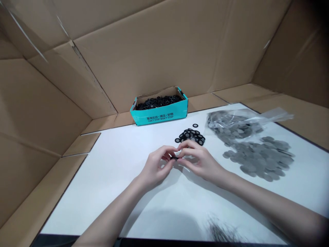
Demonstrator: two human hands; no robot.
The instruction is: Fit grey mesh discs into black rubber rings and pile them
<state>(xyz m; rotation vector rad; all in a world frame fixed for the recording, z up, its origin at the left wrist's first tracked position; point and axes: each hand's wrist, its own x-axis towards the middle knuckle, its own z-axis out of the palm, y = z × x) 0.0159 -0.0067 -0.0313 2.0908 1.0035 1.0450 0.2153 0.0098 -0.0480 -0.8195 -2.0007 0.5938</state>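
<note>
My left hand (157, 166) and my right hand (199, 160) meet over the middle of the white table (115, 178). Their fingertips pinch one small black ring (174, 158) between them. Just beyond the fingers lies a small heap of black rings (191, 136), with one stray ring (195, 125) behind it. To the right spreads a pile of grey round discs (259, 158), spilled from a clear plastic bag (239, 121) that holds more discs.
A teal cardboard box (159, 115) full of black rings stands at the back of the table. Brown cardboard walls (154, 51) enclose the table on the left, back and right. Dark hair (221, 233) shows at the bottom edge.
</note>
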